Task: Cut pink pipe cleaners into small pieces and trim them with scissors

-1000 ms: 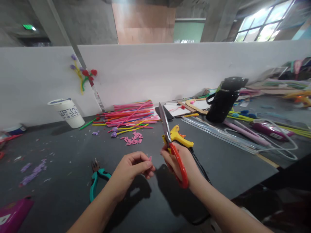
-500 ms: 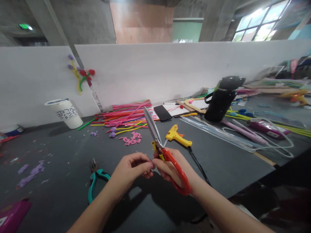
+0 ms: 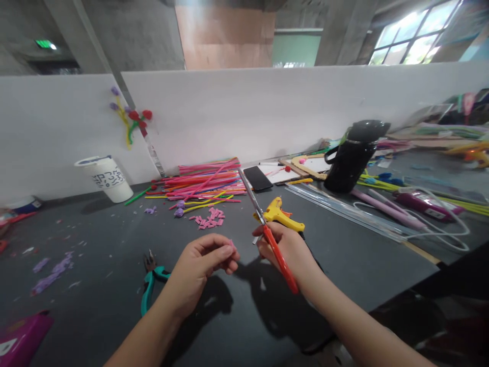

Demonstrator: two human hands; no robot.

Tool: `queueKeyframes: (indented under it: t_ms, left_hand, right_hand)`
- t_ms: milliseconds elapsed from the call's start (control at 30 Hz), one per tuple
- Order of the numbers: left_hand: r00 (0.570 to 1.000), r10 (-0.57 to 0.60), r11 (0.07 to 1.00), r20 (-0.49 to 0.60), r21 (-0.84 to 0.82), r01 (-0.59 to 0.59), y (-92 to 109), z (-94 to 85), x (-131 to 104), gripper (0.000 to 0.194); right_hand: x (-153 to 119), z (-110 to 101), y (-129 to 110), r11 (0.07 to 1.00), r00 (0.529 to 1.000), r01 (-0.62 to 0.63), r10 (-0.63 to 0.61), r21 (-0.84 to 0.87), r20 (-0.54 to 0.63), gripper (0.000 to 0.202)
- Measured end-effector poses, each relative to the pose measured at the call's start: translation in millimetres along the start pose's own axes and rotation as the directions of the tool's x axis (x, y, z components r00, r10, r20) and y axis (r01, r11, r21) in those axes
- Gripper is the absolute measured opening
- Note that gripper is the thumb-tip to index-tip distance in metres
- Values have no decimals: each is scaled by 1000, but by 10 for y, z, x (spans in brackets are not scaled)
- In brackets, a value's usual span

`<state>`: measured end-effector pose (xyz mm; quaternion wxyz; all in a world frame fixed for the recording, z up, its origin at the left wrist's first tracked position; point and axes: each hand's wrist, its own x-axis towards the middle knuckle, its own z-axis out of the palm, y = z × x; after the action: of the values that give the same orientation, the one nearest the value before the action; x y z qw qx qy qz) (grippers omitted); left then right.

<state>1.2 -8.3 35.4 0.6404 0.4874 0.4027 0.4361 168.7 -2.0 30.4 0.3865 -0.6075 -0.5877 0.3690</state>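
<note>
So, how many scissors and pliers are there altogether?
2: red-handled scissors held in the right hand, and teal-handled pliers lying on the table, partly hidden by the left forearm. Clutter may hide others.

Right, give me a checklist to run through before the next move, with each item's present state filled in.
1. Scissors held in the right hand: ok.
2. Small pink piece held at the fingertips of the left hand: ok.
3. Scissor blades apart from the left hand: ok, they point away towards the back of the table.
4. Blades shut: cannot tell, they show nearly edge-on.
5. Glue gun cool: cannot tell from a picture.
6. Table free of scraps: not ok, purple scraps lie scattered at the left.
</note>
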Motion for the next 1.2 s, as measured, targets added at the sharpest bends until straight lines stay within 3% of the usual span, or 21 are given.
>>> queueKeyframes:
  t_ms: [67, 200, 367, 533, 1200]
  left_hand:
    - [1000, 16, 999, -26, -38, -17, 3, -12, 0, 6]
    - [992, 82, 990, -97, -103, -92, 23, -28, 2, 5]
    - [964, 192, 957, -184, -181, -226, 69, -36, 1, 4]
    - [947, 260, 931, -189, -210, -298, 67, -39, 8, 5]
    - [944, 241, 912, -226, -280, -300, 74, -16, -19, 5]
  right_hand:
    - [-17, -13, 14, 996, 997, 75, -74, -48, 14, 11]
    - [-129, -11, 24, 916, 966, 260, -250, -305, 71, 22]
    - [-249, 54, 33, 797, 942, 335, -290, -502, 169, 31]
    - [-268, 123, 57, 746, 933, 358, -313, -561, 178, 38]
    - [-257, 223, 78, 679, 906, 393, -401, -620, 135, 36]
